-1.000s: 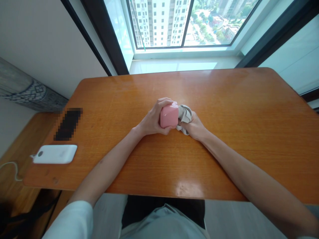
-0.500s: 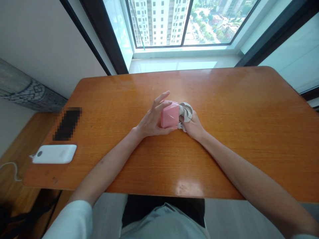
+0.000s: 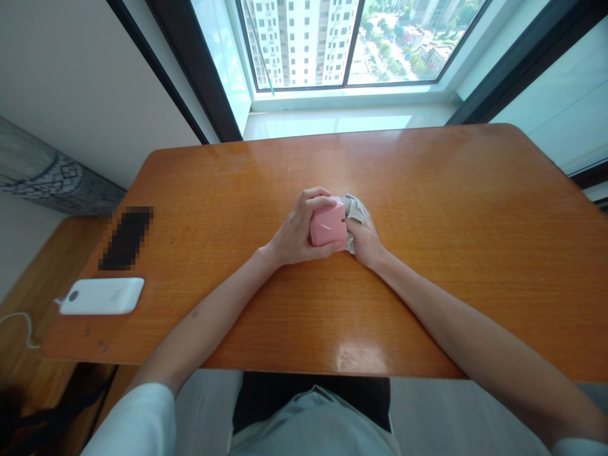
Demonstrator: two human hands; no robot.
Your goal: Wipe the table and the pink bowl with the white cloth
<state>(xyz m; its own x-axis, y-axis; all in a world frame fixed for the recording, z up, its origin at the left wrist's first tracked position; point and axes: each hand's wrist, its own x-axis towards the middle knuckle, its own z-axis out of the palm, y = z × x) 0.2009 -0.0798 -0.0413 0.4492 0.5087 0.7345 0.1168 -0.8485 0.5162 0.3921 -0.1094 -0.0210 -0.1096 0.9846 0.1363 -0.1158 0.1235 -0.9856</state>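
Observation:
A small pink box-like object (image 3: 327, 225) with a glossy face is held above the middle of the wooden table (image 3: 441, 209). Around its left side, my left hand (image 3: 300, 229) is closed, fingers over the top and thumb along the bottom edge. My right hand (image 3: 365, 239) grips a crumpled pale grey cloth (image 3: 354, 209) and presses it against the object's right side. Part of the cloth is hidden by my right hand. What kind of thing the pink object is I cannot tell.
On the table's left lie a white rounded device (image 3: 102, 296) with a cable and a dark pixelated rectangle (image 3: 127, 238). Beyond the far edge are a sill (image 3: 327, 123) and a window. A patterned grey fabric (image 3: 61, 174) hangs at the left.
My left fingers, raised and spread before, have come down around the pink object. It has tilted and shifted slightly right. My right thumb now shows against it, with the cloth bunched behind.

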